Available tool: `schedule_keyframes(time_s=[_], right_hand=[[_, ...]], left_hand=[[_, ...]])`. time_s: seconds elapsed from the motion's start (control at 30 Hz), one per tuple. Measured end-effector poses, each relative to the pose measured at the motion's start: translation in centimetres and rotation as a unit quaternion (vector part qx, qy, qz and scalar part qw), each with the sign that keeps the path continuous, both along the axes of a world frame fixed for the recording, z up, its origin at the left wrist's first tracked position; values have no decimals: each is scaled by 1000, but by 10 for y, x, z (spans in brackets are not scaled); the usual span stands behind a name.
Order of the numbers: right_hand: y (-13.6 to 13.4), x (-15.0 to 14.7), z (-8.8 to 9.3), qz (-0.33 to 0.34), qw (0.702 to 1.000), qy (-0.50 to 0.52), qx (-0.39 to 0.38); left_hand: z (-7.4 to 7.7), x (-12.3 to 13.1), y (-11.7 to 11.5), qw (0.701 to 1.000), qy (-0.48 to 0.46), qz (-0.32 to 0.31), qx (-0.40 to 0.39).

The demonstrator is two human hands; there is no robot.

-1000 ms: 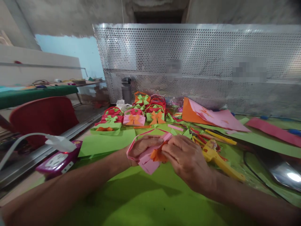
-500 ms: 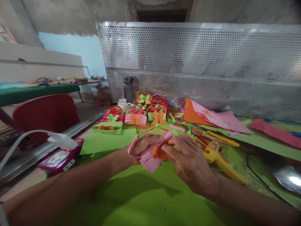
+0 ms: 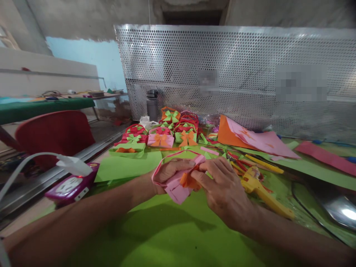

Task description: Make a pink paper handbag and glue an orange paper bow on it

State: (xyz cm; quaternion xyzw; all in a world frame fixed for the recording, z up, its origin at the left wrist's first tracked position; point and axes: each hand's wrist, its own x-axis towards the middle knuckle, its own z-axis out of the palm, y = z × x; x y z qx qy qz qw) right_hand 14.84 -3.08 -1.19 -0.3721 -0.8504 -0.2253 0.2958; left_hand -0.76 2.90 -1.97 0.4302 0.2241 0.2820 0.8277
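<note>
A small pink paper bag (image 3: 178, 191) with a thin pink handle is held tilted over the green table surface (image 3: 172, 237). My left hand (image 3: 169, 171) is wrapped round it from the left, thumb along its upper side, with the handle looping round the hand. On the bag's front is an orange paper bow (image 3: 189, 180). My right hand (image 3: 224, 189) pinches the bow's right part between thumb and fingers, which partly hide it. Finished-looking small paper bags with bows, such as a pink one (image 3: 160, 140), stand behind the hands.
A yellow glue gun (image 3: 264, 193) and yellow-handled scissors (image 3: 264, 163) lie to the right, near pink paper sheets (image 3: 261, 139). At left sits a purple power socket (image 3: 72, 185). A dark bottle (image 3: 152, 105) stands before the perforated metal panel (image 3: 236, 66).
</note>
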Motion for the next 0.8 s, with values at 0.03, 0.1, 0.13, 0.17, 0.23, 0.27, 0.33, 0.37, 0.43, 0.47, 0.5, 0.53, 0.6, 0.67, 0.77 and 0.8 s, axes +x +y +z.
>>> schedule_keyframes(time_s=[0.03, 0.1, 0.13, 0.17, 0.23, 0.27, 0.33, 0.37, 0.43, 0.47, 0.5, 0.53, 0.6, 0.67, 0.77, 0.8], right_hand=[[0, 0, 1, -1, 1000, 3, -2], [0, 0, 1, -5, 1000, 11, -5], [0, 0, 1, -5, 1000, 16, -2], [1, 0, 1, -5, 1000, 20, 0], [1, 0, 1, -3, 1000, 20, 1], [1, 1, 1, -2, 1000, 18, 3], [1, 1, 0, 0, 1000, 13, 3], [1, 1, 0, 0, 1000, 11, 2], [1, 1, 0, -1, 1000, 9, -2], [1, 1, 0, -1, 1000, 8, -5], [0, 1, 0, 0, 1000, 8, -7], [0, 1, 0, -1, 1000, 7, -7], [0, 1, 0, -5, 1000, 6, -9], [-1, 1, -1, -13, 1000, 1, -9], [0, 1, -1, -21, 1000, -8, -7], [0, 0, -2, -21, 1000, -9, -6]], left_hand=[[0, 0, 0, 1000, 1, 2, -2], [0, 0, 0, 1000, 4, 5, -7], [0, 0, -1, 1000, 6, 6, -8], [0, 0, -1, 1000, 8, 6, -9], [0, 0, -1, 1000, 11, 8, -9], [0, 0, -1, 1000, 14, 8, -8], [0, -1, 0, 1000, 20, 6, -6], [0, -1, 0, 1000, 22, 4, -4], [0, -1, -1, 1000, 21, 4, -3], [0, -1, -1, 1000, 20, 5, -2], [1, -1, -1, 1000, 19, 7, -4], [1, -1, -1, 1000, 19, 8, -6], [1, -1, -2, 1000, 21, 11, -9], [1, 0, -2, 1000, 20, 14, -10], [0, 0, -1, 1000, 11, 18, -6], [0, 0, 0, 1000, 8, 15, -3]])
